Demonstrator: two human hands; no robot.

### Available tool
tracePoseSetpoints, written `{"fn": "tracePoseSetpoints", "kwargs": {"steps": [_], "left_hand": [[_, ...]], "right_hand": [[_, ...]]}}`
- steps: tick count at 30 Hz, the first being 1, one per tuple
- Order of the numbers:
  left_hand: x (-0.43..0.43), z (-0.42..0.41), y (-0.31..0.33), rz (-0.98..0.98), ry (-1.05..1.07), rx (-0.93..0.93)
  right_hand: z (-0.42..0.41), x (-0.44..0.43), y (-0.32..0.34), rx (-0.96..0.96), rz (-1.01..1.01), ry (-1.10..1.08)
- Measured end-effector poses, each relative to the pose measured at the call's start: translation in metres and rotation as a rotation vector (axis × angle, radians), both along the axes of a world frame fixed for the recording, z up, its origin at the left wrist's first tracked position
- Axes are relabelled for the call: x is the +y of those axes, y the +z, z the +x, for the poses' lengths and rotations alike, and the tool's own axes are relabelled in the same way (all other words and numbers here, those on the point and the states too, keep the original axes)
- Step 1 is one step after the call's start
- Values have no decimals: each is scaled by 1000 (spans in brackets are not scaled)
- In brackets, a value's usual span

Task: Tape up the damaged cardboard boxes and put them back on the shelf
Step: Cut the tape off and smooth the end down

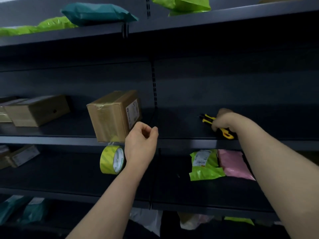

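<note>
Box [113,116]: taped, standing on shelf [51,139]; tape roll [112,159] dangling off its front
Left hand [140,144]: beside box, loosely curled, empty
Right hand [224,120]: right of box, closed around yellow cutter [209,119], likely for trimming

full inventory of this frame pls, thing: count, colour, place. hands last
cardboard box: 1, brown, taped, white label, middle shelf front edge, tilted
other boxes: at least 2, brown, middle shelf far left
small box: 1, brown, lower shelf left
tape roll: 1, yellow-green, hanging below the cardboard box by its tape
utility knife: 1, yellow and black, middle shelf right
green mailers: at least 2, lime, top shelf
teal mailer: 1, top shelf
labelled mailer: 1, lime, lower shelf right
pink mailer: 1, beside the labelled mailer
bags: several, mixed colours, bottom shelf, dim
shelf: dark grey metal
left hand: loosely curled, holding nothing, beside the cardboard box
right hand: gripping the utility knife
</note>
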State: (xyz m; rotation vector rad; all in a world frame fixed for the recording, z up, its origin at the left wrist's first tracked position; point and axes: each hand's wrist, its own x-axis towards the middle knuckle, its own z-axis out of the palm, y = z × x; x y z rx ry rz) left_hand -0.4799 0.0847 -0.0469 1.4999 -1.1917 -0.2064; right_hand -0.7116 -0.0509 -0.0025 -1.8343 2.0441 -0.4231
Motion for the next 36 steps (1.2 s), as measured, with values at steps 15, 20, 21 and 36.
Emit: {"fn": "tracePoseSetpoints", "kwargs": {"steps": [15, 20, 21, 36], "left_hand": [[29, 132, -44, 229, 296, 249], [23, 134, -46, 304, 53, 316], [20, 135, -45, 306, 14, 329], [-18, 150, -41, 349, -121, 576]], "right_hand": [[125, 125, -37, -568, -59, 638], [159, 129, -32, -428, -33, 743], [165, 129, -31, -401, -39, 757], [208, 107, -24, 241, -402, 741]]}}
